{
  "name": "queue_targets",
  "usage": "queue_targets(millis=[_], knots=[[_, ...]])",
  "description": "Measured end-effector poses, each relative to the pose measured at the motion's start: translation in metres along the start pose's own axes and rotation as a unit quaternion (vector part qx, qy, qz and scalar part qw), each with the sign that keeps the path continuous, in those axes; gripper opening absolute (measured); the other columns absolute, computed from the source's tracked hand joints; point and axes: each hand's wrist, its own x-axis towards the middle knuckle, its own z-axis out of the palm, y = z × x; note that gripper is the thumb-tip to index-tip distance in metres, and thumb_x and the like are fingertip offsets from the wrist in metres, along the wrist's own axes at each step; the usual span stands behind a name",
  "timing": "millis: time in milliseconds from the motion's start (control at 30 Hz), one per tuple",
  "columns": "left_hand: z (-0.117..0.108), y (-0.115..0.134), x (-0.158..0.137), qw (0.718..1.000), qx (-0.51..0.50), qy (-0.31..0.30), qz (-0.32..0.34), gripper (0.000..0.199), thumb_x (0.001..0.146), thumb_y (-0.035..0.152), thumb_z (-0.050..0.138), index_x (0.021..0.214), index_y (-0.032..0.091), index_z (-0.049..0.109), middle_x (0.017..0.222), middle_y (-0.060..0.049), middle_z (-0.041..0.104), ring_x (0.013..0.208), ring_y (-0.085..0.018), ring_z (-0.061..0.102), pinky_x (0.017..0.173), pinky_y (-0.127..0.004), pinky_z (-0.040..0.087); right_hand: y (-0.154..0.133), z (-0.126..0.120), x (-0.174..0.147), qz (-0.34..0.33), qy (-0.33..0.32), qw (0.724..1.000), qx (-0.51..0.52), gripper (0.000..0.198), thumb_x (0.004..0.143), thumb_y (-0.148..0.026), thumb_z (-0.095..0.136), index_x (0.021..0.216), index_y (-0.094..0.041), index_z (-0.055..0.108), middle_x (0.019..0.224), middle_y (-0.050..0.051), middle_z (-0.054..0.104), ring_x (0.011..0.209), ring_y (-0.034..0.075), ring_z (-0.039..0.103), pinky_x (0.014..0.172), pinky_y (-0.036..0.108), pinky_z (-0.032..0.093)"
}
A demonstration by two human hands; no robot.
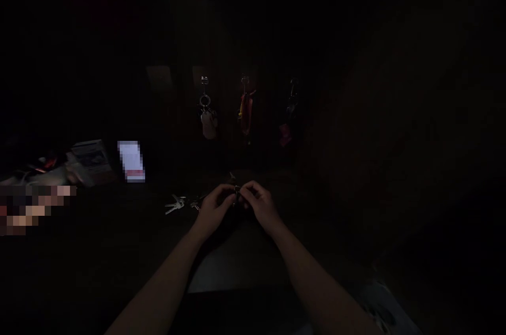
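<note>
Both hands meet at the middle of the dark tabletop. My left hand (pixel 215 206) is closed, thumb and fingers pinching a small shiny metal key ring (pixel 236 188). From the other side my right hand (pixel 259 202) pinches the same ring. Fingers cover most of it, and the dim light hides what hangs below. Just beyond the fingertips shows a small metal piece (pixel 232 175), perhaps a key. Left of my left hand lies a bunch of silver keys (pixel 176 203), with more small metal pieces (pixel 194 204) close to my wrist side.
Keys with a pale tag (pixel 209 125), a red and yellow strap (pixel 245 113) and a pink tag (pixel 285 134) hang from hooks at the back. A lit, blurred screen (pixel 132 161) and a box (pixel 93 162) stand left. A pale sheet (pixel 213 271) lies between my forearms.
</note>
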Motion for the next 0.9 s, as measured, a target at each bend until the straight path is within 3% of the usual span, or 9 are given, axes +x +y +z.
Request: queue_targets(millis=[533, 900], knots=[[-0.006, 0.005, 0.001, 0.994, -0.060, -0.017, -0.088, 0.030, 0.075, 0.037, 0.057, 0.099, 0.020, 0.063, 0.091, -0.003, 0.069, 0.085, -0.017, 0.062, 0.079, -0.030, 0.047, -0.004, 0.001, -0.004, -0.037, 0.001, 0.999, -0.020, 0.020, 0.078, -0.040, 0.052, 0.069, -0.021, 0.050, 0.057, -0.006, 0.046, 0.050, 0.008, 0.041, 0.049, 0.021, 0.035], [-0.012, 0.005, 0.001, 0.993, -0.049, -0.057, -0.090, 0.029, 0.072, 0.034, 0.062, 0.097, 0.021, 0.064, 0.097, -0.003, 0.068, 0.089, -0.017, 0.062, 0.080, -0.029, 0.047, -0.008, -0.001, -0.009, -0.080, -0.012, 0.991, -0.107, 0.019, 0.082, -0.038, 0.046, 0.073, -0.022, 0.051, 0.063, -0.004, 0.046, 0.056, 0.010, 0.043, 0.055, 0.021, 0.035]])
